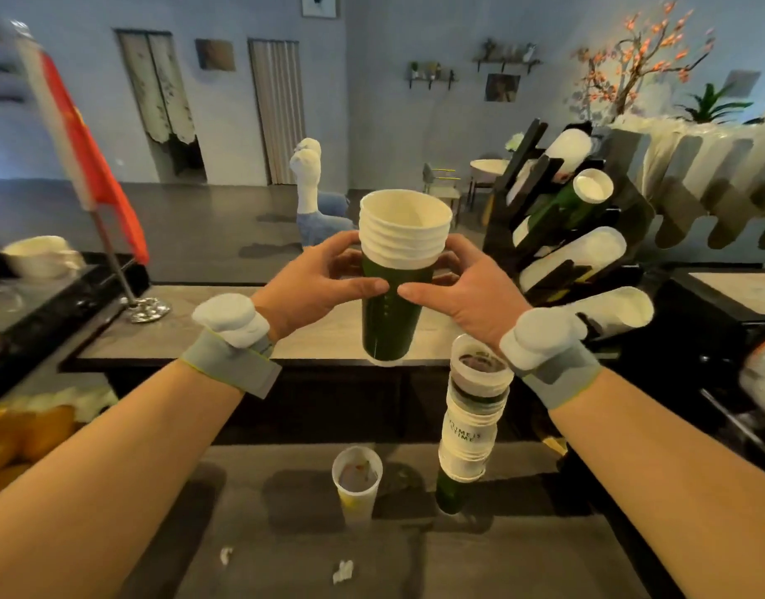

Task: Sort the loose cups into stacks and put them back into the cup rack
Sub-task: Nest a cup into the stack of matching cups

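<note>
Gripping green cup stack (391, 313) between both hands, left hand (318, 284), right hand (463, 291)

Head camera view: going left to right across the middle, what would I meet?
A red flag on its stand → left hand → stack of green cups, gripped by both hands → right hand → cup rack holding cup stacks.

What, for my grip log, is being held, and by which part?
The left hand and right hand both grip the cup stack round its upper green wall, just under the white rims.
</note>
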Demonstrator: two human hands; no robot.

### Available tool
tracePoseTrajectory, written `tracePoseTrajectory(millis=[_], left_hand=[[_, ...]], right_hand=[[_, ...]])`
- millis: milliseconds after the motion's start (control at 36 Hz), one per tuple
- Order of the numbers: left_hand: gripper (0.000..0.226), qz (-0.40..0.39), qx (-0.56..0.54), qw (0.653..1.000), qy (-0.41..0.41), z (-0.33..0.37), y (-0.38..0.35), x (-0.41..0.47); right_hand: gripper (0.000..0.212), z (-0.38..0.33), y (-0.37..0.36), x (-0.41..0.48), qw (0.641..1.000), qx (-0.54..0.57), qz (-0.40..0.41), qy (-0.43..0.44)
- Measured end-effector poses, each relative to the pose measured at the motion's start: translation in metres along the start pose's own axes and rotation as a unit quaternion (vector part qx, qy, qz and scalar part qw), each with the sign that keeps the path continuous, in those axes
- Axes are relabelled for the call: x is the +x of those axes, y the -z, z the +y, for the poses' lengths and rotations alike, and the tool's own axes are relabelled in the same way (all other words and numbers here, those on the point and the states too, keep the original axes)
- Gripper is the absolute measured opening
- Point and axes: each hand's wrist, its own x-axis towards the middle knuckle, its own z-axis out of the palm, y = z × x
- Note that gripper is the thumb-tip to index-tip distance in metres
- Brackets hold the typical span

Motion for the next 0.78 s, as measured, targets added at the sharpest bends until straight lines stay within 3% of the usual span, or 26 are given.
tracePoseTrajectory(millis=[111,250,528,778], left_hand=[[0.057,-0.001,0.027,0.999,0.039,-0.034,0.017,-0.023],[0.072,0.013,0.02,0.995,0.101,-0.092,0.041,-0.062],[0.078,0.017,0.064,0.973,0.222,-0.203,0.048,-0.135],[0.085,0.015,0.071,0.96,0.272,-0.29,0.026,-0.169]], right_hand=[[0.069,0.013,-0.047,0.002,0.999,0.028,-0.032,-0.028],[0.074,0.028,-0.116,0.001,0.995,0.02,-0.081,-0.051],[0.078,0.073,-0.233,-0.022,0.977,0.008,-0.162,-0.138],[0.076,0.129,-0.304,-0.05,0.963,-0.01,-0.182,-0.198]])
